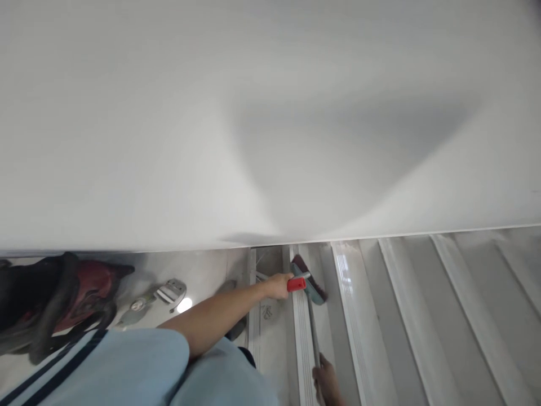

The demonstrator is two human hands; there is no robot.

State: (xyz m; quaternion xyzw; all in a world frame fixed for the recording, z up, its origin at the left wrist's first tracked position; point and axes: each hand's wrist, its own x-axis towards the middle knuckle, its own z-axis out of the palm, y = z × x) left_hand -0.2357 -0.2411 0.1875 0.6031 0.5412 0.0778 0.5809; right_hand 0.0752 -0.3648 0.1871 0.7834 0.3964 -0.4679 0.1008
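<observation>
My left hand (279, 286) is closed around a tool with a red grip (296, 284); a thin metal rod juts out beside the grip, and the tool's kind is unclear. My right hand (325, 379), low in view, is wrapped round the grey pole of a broom (313, 327). The broom's head (316, 288), grey-green with dark reddish bristles, lies slanted over a stair tread just right of the red grip. Whether grip and broom touch, I cannot tell.
Pale stairs (367, 316) with ribbed edges run off to the right. A tall white wall (169, 141) borders them, carrying a shadow. On the floor at left are a red and black machine (91, 287) with a thick black hose and a grey device (171, 291).
</observation>
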